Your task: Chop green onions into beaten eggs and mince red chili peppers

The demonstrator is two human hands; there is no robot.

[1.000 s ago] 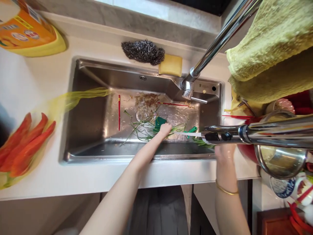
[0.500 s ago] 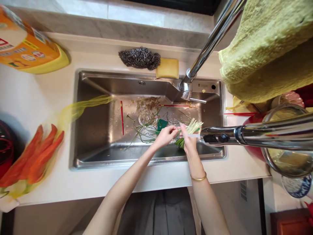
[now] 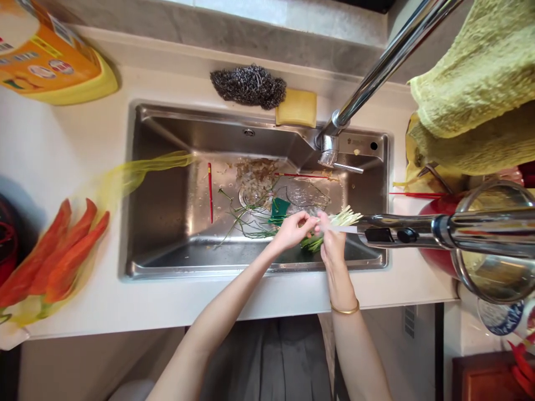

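Observation:
Over the steel sink [image 3: 163,223], both my hands meet at a bunch of spring onions [image 3: 339,218], whose pale ends point right. My right hand [image 3: 332,245] is wrapped round the green part of the bunch. My left hand [image 3: 295,229] pinches at the bunch from the left, fingers closed on it. Loose green strands and peelings [image 3: 246,217] lie round the drain, beside a green rubber band [image 3: 278,209].
A tap [image 3: 334,147] stands at the sink's back right and a chrome bar [image 3: 443,234] crosses at right. Steel wool [image 3: 248,86] and a yellow sponge [image 3: 296,107] sit behind the sink. Carrots in a yellow bag [image 3: 54,256] lie left. A yellow towel [image 3: 476,83] hangs right.
A second ago my left hand reached down among the scraps in the sink. My right hand has since brought the spring onions up, and both hands now meet at the bunch.

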